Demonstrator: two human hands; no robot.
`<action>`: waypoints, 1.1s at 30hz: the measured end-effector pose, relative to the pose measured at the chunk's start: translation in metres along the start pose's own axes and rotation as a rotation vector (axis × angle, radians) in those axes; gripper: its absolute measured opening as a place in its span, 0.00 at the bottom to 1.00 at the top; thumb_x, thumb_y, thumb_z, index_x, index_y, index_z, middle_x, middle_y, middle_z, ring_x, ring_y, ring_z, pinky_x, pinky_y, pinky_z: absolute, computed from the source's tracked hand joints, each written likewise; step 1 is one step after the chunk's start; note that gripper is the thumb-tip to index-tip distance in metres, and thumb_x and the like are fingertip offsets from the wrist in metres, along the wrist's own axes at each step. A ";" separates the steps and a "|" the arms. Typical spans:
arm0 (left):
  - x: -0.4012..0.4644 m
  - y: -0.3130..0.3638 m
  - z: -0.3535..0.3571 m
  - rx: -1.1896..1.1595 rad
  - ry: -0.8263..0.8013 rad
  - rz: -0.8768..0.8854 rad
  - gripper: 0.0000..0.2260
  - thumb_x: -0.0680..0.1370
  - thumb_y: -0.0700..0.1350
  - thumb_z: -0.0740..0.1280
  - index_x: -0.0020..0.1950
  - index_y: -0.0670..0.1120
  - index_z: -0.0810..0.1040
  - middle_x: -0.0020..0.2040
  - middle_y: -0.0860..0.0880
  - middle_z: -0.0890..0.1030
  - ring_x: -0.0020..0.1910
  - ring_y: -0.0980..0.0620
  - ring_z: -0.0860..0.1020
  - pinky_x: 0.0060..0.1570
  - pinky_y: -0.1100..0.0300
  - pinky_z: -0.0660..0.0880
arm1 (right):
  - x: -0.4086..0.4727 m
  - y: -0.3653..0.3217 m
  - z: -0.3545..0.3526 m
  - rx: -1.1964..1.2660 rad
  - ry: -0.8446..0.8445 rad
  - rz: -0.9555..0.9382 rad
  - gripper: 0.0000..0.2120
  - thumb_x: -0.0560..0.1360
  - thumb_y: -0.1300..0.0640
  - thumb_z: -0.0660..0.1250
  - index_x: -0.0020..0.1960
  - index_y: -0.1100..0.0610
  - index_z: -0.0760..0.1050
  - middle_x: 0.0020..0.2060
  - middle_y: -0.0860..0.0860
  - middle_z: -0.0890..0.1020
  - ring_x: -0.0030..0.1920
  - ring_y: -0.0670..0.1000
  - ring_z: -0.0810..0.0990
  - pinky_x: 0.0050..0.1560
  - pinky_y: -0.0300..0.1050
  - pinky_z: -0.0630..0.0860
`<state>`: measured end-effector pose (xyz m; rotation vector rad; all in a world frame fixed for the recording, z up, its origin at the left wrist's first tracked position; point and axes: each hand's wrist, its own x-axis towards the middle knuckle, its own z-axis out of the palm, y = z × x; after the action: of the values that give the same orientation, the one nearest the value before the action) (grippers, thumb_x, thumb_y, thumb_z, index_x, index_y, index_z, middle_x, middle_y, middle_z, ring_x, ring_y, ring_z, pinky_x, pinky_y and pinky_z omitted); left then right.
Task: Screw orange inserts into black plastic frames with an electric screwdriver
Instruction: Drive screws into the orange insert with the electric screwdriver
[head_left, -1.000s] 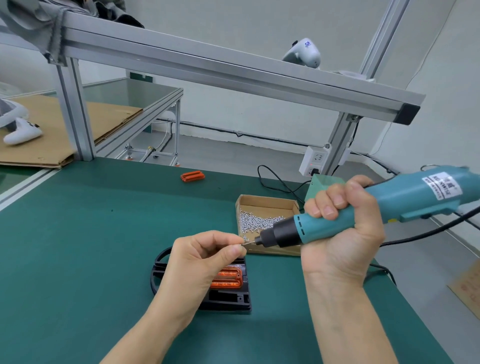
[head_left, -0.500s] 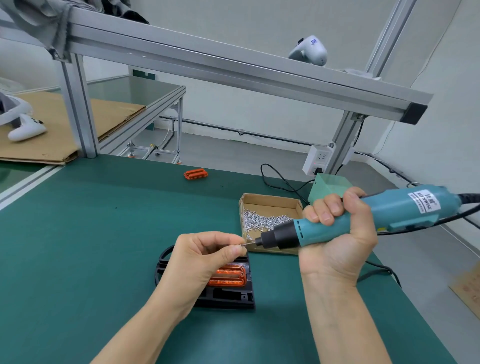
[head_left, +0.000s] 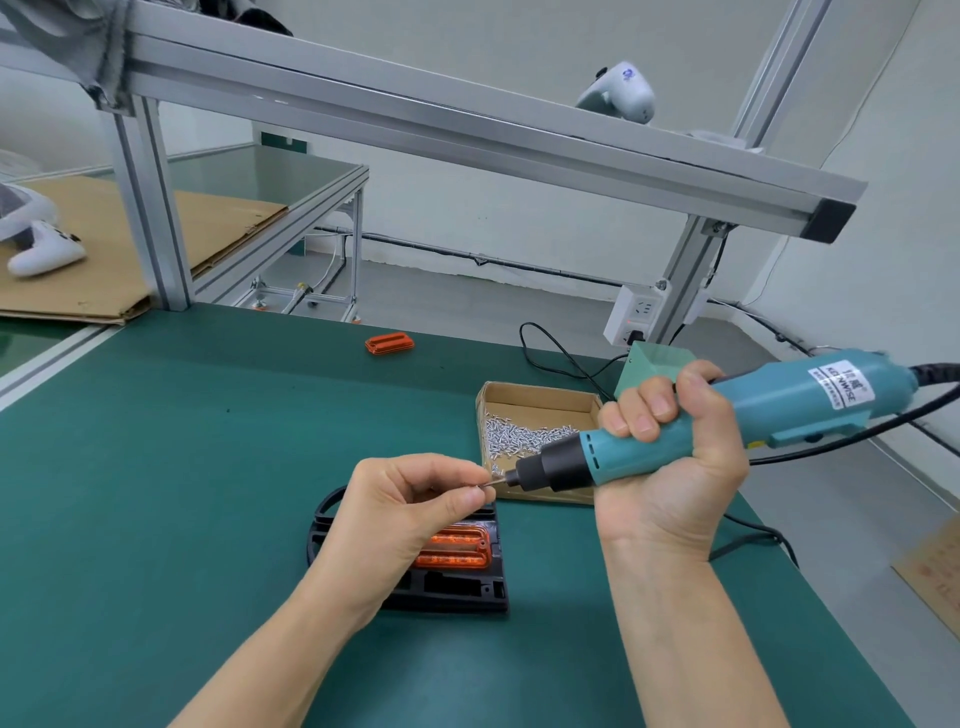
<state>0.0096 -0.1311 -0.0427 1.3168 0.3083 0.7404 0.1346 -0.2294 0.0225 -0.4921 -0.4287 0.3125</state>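
Green-topped bench (head_left: 156, 467) w/ aluminium frame: post (head_left: 148, 208) at left, beam (head_left: 467, 130) overhead. Second bench (head_left: 291, 192) beyond, cardboard (head_left: 156, 228) on it. White walls (head_left: 519, 218), grey floor (head_left: 467, 306). Power strip (head_left: 635, 312) on right post (small red light on).

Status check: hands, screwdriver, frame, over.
Left hand pinches screw at bit. Right hand grips electric screwdriver. Orange insert seated in black frame. Nothing obstructing.

White label on electric screwdriver (head_left: 727, 431), apparently "KENWWISE", smaller print unreadable
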 end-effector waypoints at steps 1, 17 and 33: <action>0.000 -0.001 0.000 0.011 -0.009 -0.005 0.11 0.62 0.43 0.74 0.44 0.51 0.86 0.41 0.44 0.85 0.43 0.51 0.83 0.43 0.66 0.77 | 0.001 0.000 -0.001 -0.001 -0.001 0.005 0.06 0.69 0.60 0.61 0.38 0.50 0.68 0.26 0.45 0.65 0.23 0.44 0.64 0.26 0.36 0.65; -0.008 -0.036 -0.032 1.403 -0.392 0.139 0.23 0.69 0.63 0.65 0.64 0.66 0.72 0.68 0.70 0.65 0.73 0.63 0.51 0.70 0.57 0.32 | 0.018 0.025 -0.030 -0.300 -0.170 0.156 0.10 0.68 0.65 0.63 0.38 0.51 0.73 0.26 0.48 0.67 0.23 0.46 0.65 0.27 0.37 0.67; -0.008 -0.042 -0.033 1.434 -0.420 0.204 0.22 0.72 0.61 0.62 0.66 0.66 0.71 0.71 0.66 0.64 0.74 0.61 0.48 0.68 0.54 0.28 | 0.019 0.041 -0.030 -0.452 -0.258 0.243 0.09 0.68 0.64 0.65 0.38 0.51 0.73 0.26 0.48 0.68 0.23 0.47 0.67 0.26 0.39 0.68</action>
<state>-0.0028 -0.1142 -0.0928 2.8387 0.3698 0.3083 0.1579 -0.1997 -0.0165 -0.9557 -0.6982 0.5210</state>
